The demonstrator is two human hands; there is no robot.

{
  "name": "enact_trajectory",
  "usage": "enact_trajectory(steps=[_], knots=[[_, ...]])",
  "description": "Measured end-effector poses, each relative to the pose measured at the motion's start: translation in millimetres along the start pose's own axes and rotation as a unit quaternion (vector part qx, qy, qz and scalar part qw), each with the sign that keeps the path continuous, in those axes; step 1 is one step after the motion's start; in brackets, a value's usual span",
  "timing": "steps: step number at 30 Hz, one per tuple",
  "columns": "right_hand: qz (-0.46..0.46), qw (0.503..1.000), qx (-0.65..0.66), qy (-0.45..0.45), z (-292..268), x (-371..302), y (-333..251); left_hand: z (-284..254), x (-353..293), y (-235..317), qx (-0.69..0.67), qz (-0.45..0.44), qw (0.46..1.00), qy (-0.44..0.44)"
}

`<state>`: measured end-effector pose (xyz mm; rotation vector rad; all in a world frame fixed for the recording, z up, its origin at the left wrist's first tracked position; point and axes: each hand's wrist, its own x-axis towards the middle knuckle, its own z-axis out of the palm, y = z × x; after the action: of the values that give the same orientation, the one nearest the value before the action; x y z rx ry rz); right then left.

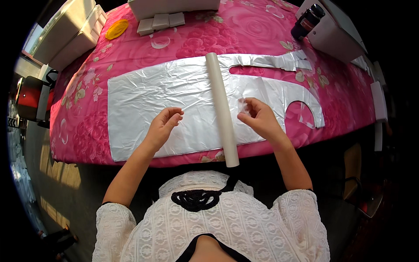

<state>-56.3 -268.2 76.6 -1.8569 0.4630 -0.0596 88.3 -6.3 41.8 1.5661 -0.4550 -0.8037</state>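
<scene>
A large silver plastic sheet [144, 105] lies spread and wrinkled, with cut-out curves and strips at its right end. Across its middle rests a long cream-coloured tube [221, 109], whose near end sticks out past the table edge. My left hand [165, 124] hovers over the sheet left of the tube, fingers curled and slightly apart from the thumb, with nothing seen in it. To the right of the tube, my right hand [262, 118] pinches a small crumpled piece of clear plastic [242, 106] between thumb and fingers.
A pink flowered cloth [257, 26] covers the table. Along the far side are white boxes [174, 5], small white packets [160, 22] and a yellow oval item [117, 29]. A dark flask [308, 21] stands by another white box [336, 35] at the far right.
</scene>
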Motion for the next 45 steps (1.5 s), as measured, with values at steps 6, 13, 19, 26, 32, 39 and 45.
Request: enact_trajectory(steps=[6,13,19,26,32,39,45], knots=[[-0.223,0.959,-0.056,-0.169,91.1,-31.7,-35.6,31.7,26.2,10.3,-0.06,-0.168,0.977,-0.119],[-0.035,0.917,-0.377,0.124,50.7,-88.8,-19.5,-73.4,14.9,-1.2,0.015,-0.221,0.974,-0.038],[0.17,0.951,-0.256,-0.022,56.6,-96.5,25.3,-116.1,22.3,-5.6,0.067,-0.24,0.968,-0.015],[0.179,0.951,-0.251,-0.018,40.6,-100.7,28.0,-151.7,24.9,-3.5,0.175,-0.254,0.951,0.008],[0.203,0.954,-0.219,-0.032,39.4,-106.8,29.5,-154.3,17.4,19.4,0.518,-0.197,0.831,-0.046],[0.215,0.955,-0.198,-0.053,36.2,-104.5,25.8,-3.5,30.1,44.2,0.505,0.245,0.827,0.04],[0.223,0.951,-0.195,-0.084,28.2,-100.7,30.2,93.3,45.8,-20.9,0.433,0.281,0.855,-0.04]])
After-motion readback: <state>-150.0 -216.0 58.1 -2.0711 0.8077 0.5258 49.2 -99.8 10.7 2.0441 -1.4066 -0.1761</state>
